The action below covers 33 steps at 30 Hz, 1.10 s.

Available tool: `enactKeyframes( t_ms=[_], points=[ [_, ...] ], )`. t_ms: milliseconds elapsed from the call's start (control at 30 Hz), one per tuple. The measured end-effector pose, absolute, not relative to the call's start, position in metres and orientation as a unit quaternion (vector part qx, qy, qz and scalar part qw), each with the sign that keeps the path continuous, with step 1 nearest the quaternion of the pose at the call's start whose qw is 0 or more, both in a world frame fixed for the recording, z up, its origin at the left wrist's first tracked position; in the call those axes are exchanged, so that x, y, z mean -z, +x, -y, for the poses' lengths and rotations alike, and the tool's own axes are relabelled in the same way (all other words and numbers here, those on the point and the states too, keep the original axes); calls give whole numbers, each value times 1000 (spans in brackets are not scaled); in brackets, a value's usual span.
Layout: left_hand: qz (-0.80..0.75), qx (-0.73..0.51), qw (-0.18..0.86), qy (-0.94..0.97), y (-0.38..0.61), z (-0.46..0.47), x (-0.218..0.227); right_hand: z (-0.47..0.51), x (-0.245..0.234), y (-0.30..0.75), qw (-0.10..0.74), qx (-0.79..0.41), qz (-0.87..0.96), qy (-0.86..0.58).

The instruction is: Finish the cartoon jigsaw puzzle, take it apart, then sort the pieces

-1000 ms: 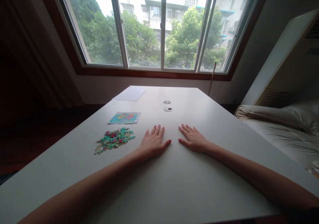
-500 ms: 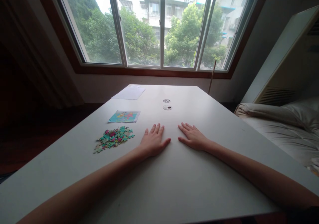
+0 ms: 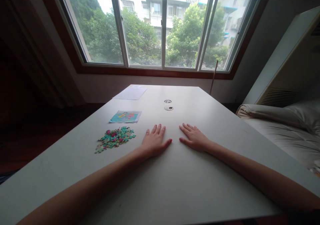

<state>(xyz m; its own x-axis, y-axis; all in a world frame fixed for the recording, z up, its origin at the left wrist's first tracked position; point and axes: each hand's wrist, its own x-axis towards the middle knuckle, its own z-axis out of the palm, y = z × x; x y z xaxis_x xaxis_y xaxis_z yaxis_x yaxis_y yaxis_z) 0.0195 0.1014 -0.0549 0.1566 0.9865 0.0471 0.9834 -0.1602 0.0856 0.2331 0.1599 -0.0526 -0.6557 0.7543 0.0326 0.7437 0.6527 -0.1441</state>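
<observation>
Puzzle pieces [image 3: 113, 139] lie in a loose heap toward the left edge of the white table [image 3: 170, 188], just beyond the left forearm. From where I stand, they look untouched — green, pink and pale bits jumbled over one another, with no joined section that I can make out. I'd judge that nothing has been fitted together and the whole heap is left. Beyond it, nearer the far edge, lies a small colored picture sheet [image 3: 125, 117], apart from the pieces; a white paper [image 3: 131, 93] sits by the far left corner. Two round discs [image 3: 168, 108] are set around the middle of the surface's far half.

The left hand [image 3: 155, 141] rests flat, palm down, fingers spread and pointing to the far edge, its thumb angled inward. It is near the heap but not touching it. The right hand [image 3: 193, 138] lies likewise flat, fingers angled toward the far left corner, well apart from the pieces. Neither grips anything — the thumbs face each other across a narrow gap, both arms stretched forward.
</observation>
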Motion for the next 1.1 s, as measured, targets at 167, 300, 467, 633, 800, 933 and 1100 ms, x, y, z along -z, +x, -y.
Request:
enactKeyframes(
  t_ms=[167, 300, 467, 633, 800, 933, 1100],
  points=[
    [-647, -47, 12, 761, 20, -101, 54, -159, 51, 234, 45, -59, 908, -413],
    [-647, -44, 15, 761, 19, -101, 55, -159, 52, 233, 45, -58, 907, -414],
    [-648, -46, 16, 760, 19, -101, 55, -161, 54, 233, 45, -56, 909, -412],
    [-646, -49, 15, 761, 20, -101, 55, -160, 53, 233, 48, -54, 909, -410],
    [-647, -50, 13, 761, 20, -101, 56, -160, 53, 234, 47, -54, 910, -408],
    [-647, -50, 12, 761, 20, -101, 57, -160, 53, 233, 49, -55, 910, -409],
    [-648, -46, 11, 760, 20, -102, 57, -160, 53, 233, 48, -55, 909, -410]
  ],
)
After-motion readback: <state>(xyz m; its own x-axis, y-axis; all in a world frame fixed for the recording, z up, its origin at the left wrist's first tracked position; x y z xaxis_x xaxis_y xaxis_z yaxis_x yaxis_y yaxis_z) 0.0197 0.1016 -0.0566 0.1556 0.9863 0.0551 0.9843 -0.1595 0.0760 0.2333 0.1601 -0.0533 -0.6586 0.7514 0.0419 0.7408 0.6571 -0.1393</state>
